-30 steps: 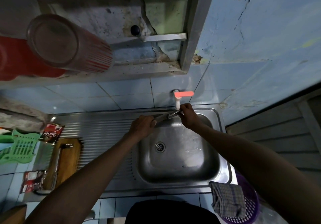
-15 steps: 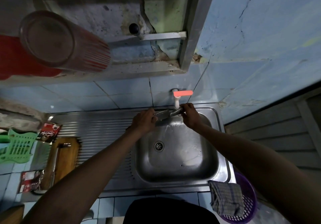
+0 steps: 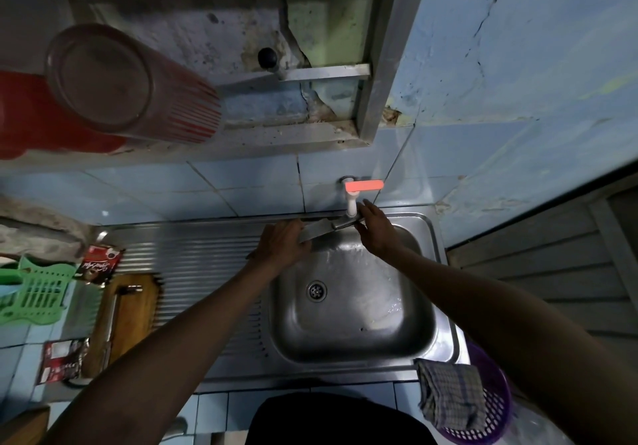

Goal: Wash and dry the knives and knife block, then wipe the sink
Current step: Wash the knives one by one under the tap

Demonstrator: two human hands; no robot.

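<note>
The knife (image 3: 322,228) lies across the sink's (image 3: 352,306) back edge, under the tap (image 3: 352,203). The left hand (image 3: 283,244) grips one end; the right hand (image 3: 374,228), pinching the other before, now spreads straight fingers against it. Rinsing continues.

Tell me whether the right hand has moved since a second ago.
Yes. The right hand has opened and shifted slightly right along the knife, its fingertips now reaching up beside the tap.
</note>
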